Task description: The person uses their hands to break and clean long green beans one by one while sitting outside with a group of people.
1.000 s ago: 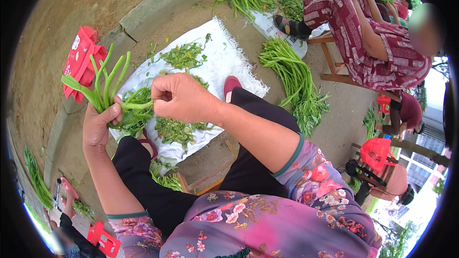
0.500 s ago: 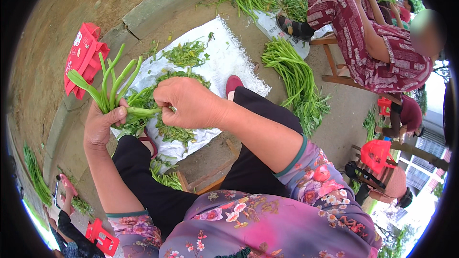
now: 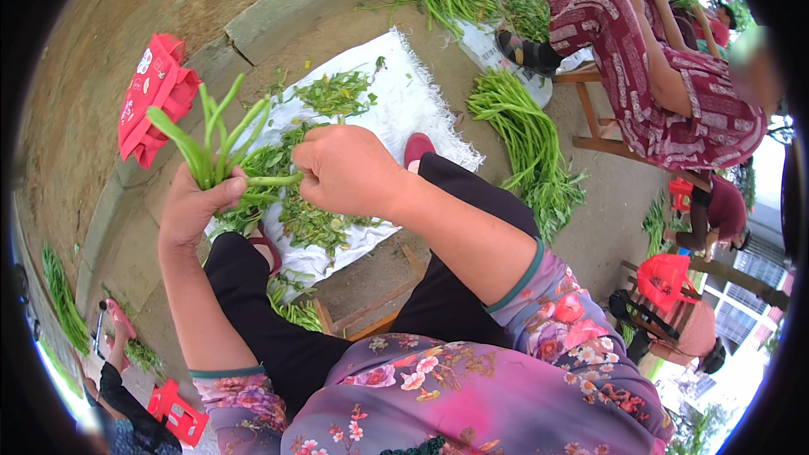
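My left hand [image 3: 192, 212] is closed round a bunch of thick green leafy-vegetable stalks [image 3: 211, 139], their cut ends fanning upward past the thumb. One stalk [image 3: 274, 180] sticks out sideways from the bunch toward my right hand [image 3: 350, 170]. The fingers of that hand are pinched at the stalk's far end; the fingertips are mostly hidden behind the knuckles. Below both hands, a white woven sack [image 3: 431, 128] lies on the ground between my feet. Plucked leaves lie on it in a small heap [image 3: 335, 94] and a larger heap [image 3: 313, 221], partly covered by my hands.
A red bag [image 3: 156, 105] stands at the left by a concrete kerb [image 3: 291, 8]. Long green stalks [image 3: 518, 122] lie in a pile to the right. Beyond, a person in maroon patterned clothing [image 3: 628, 76] sits on a wooden seat [image 3: 590, 105]. A red stool [image 3: 175, 414] is at lower left.
Both hands have shifted a little to the right with the bunch. The right hand is now slightly farther from the left, and more of the sideways stalk shows between them.
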The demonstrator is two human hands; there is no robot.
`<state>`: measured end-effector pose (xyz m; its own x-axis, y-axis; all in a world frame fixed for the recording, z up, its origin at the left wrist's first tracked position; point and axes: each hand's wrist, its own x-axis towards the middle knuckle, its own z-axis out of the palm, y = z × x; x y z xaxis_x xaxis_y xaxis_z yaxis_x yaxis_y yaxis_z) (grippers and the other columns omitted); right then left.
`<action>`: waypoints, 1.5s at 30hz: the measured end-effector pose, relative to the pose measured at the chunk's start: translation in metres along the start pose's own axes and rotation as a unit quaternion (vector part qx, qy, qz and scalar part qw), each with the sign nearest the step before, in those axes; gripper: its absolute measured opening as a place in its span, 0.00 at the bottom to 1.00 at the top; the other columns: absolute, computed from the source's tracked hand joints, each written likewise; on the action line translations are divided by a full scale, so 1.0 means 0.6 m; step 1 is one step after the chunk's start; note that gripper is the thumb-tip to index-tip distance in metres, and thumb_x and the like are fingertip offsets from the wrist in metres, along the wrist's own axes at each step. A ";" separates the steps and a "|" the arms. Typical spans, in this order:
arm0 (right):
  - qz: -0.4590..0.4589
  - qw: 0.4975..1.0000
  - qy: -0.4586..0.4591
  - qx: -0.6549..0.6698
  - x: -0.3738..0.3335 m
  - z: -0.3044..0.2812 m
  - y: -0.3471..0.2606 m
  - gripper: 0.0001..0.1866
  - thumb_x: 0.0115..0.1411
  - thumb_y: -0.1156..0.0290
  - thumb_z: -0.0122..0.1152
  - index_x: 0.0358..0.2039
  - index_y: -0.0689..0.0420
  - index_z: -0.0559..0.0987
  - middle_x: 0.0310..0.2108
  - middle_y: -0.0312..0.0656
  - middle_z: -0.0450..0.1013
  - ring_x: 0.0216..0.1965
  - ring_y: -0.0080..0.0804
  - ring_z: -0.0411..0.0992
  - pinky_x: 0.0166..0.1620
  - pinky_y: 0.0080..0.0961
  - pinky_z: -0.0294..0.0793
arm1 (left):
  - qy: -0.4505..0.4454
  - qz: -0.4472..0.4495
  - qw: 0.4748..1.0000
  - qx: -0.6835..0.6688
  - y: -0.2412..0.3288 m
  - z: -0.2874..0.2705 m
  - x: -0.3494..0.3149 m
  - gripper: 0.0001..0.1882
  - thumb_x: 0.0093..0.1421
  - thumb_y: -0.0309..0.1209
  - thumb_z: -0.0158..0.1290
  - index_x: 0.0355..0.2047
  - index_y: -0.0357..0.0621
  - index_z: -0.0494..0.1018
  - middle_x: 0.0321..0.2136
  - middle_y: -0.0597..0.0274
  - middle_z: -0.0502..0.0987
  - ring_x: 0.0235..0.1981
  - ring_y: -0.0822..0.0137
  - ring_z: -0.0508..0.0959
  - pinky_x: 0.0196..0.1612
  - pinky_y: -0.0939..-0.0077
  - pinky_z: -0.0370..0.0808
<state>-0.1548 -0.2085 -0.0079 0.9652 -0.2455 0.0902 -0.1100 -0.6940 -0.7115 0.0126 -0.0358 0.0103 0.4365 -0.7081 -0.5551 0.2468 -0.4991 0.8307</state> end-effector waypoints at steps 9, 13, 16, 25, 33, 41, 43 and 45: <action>0.084 0.993 -0.020 -0.078 0.002 -0.009 0.027 0.05 0.46 0.72 0.57 0.19 0.61 0.74 0.24 0.48 0.72 0.27 0.49 0.72 0.32 0.41 0.71 | 0.049 0.069 0.996 -0.012 -0.001 -0.030 0.000 0.11 0.52 0.34 0.61 0.30 0.41 0.74 0.18 0.70 0.71 0.19 0.78 0.69 0.22 0.84 0.62; 0.110 0.990 -0.081 -0.033 0.006 -0.021 0.009 0.06 0.50 0.73 0.55 0.21 0.61 0.74 0.24 0.47 0.71 0.28 0.49 0.71 0.34 0.41 0.71 | 0.084 0.100 0.989 -0.072 -0.002 -0.032 -0.001 0.11 0.53 0.34 0.61 0.30 0.40 0.74 0.17 0.69 0.71 0.19 0.78 0.67 0.23 0.84 0.62; 0.070 0.996 -0.047 -0.016 0.000 -0.005 0.010 0.04 0.52 0.75 0.54 0.25 0.60 0.76 0.25 0.46 0.72 0.29 0.48 0.71 0.35 0.39 0.71 | 0.098 0.099 0.985 -0.102 0.002 -0.028 -0.001 0.11 0.53 0.35 0.60 0.29 0.40 0.74 0.17 0.68 0.71 0.18 0.78 0.67 0.23 0.84 0.61; 0.032 0.994 0.088 0.057 0.013 -0.013 -0.007 0.04 0.52 0.74 0.57 0.29 0.58 0.78 0.26 0.43 0.72 0.30 0.45 0.72 0.35 0.37 0.72 | 0.094 0.066 0.986 -0.121 0.005 -0.023 0.000 0.12 0.52 0.35 0.61 0.29 0.41 0.73 0.16 0.67 0.71 0.16 0.76 0.66 0.21 0.83 0.60; -0.077 0.983 0.169 -0.002 0.019 -0.004 -0.001 0.05 0.51 0.72 0.60 0.29 0.57 0.78 0.26 0.39 0.72 0.28 0.40 0.71 0.33 0.34 0.70 | 0.075 0.032 0.993 -0.081 0.008 -0.010 0.003 0.13 0.51 0.35 0.62 0.29 0.41 0.72 0.16 0.68 0.70 0.17 0.76 0.66 0.21 0.82 0.59; -0.152 0.972 0.150 -0.099 0.017 -0.003 -0.006 0.06 0.48 0.74 0.60 0.30 0.56 0.77 0.27 0.36 0.70 0.31 0.33 0.71 0.34 0.30 0.67 | 0.049 0.019 0.997 -0.062 0.010 -0.009 0.003 0.12 0.52 0.35 0.60 0.29 0.41 0.72 0.16 0.68 0.70 0.17 0.77 0.66 0.21 0.83 0.59; -0.171 0.967 0.150 -0.117 0.018 0.000 -0.004 0.06 0.46 0.74 0.59 0.28 0.56 0.76 0.26 0.36 0.69 0.30 0.32 0.71 0.34 0.29 0.67 | 0.046 0.013 0.997 -0.068 0.013 -0.009 0.002 0.12 0.51 0.35 0.61 0.27 0.41 0.72 0.16 0.68 0.70 0.17 0.77 0.66 0.21 0.82 0.59; -0.182 0.962 0.147 -0.140 0.019 0.003 -0.003 0.05 0.45 0.74 0.59 0.26 0.55 0.75 0.25 0.36 0.68 0.29 0.32 0.70 0.33 0.29 0.66 | 0.048 0.005 0.996 -0.074 0.013 -0.007 0.002 0.12 0.50 0.35 0.61 0.26 0.41 0.72 0.16 0.68 0.70 0.17 0.77 0.65 0.21 0.82 0.59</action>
<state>-0.1431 -0.2091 -0.0067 0.8477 -0.1036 0.5202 0.1231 -0.9155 -0.3829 0.0188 -0.0385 0.0165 0.5184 -0.6588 -0.5452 0.3630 -0.4077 0.8379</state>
